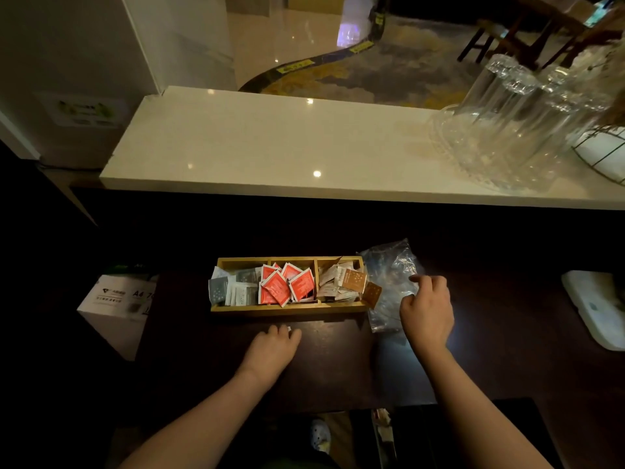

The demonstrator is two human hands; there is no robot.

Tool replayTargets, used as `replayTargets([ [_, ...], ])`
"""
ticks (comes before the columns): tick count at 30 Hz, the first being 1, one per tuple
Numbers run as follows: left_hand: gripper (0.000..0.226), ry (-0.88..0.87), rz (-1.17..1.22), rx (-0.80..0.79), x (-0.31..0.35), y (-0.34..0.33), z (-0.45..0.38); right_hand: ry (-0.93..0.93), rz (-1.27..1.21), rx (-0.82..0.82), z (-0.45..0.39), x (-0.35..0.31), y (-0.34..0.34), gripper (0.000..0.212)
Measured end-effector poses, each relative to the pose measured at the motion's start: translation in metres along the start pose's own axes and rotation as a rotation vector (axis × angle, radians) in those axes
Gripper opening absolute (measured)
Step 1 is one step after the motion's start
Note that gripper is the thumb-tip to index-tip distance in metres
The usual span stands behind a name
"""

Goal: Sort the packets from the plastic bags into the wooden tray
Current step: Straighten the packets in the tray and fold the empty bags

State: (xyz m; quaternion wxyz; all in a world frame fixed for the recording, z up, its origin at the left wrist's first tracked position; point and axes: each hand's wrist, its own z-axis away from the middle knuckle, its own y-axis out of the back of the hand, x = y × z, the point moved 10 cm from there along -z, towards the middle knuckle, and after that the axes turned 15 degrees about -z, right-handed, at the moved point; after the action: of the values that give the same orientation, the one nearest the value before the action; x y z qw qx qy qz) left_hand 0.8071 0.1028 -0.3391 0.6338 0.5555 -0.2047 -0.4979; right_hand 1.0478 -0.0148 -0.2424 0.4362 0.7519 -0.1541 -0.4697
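A wooden tray (287,308) with three compartments sits on the dark table. Its left part holds grey and white packets (233,287), the middle one red packets (285,284), the right one white and brown packets (345,282). One brown packet (372,294) leans over the tray's right end. A crumpled clear plastic bag (389,272) lies just right of the tray. My right hand (426,308) rests on the bag with fingers curled on the plastic. My left hand (272,348) lies on the table just in front of the tray, fingers bent; something small and white shows at its fingertips.
A pale stone counter (270,147) runs behind the table, with upturned glasses (507,123) at its right. A white A4 paper box (118,299) stands left of the table. A white object (595,306) lies at the far right edge.
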Motion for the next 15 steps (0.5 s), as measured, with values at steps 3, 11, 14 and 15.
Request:
replayTargets([
  [3,0.032,0.119,0.283,-0.065,-0.019,-0.01,-0.003,0.031,-0.03,0.017,0.002,-0.007,0.002,0.035],
  [11,0.004,0.488,1.644,-0.081,-0.057,0.001,0.011,0.1,-0.422,-0.281,0.035,-0.057,-0.039,0.017],
  [14,0.008,0.413,1.647,-0.032,-0.057,0.028,0.005,-0.176,-0.865,-0.682,0.068,-0.085,-0.085,0.019],
  [15,0.009,0.39,1.639,-0.012,-0.057,0.037,0.003,-0.236,-0.964,-0.761,0.076,-0.094,-0.095,0.02],
])
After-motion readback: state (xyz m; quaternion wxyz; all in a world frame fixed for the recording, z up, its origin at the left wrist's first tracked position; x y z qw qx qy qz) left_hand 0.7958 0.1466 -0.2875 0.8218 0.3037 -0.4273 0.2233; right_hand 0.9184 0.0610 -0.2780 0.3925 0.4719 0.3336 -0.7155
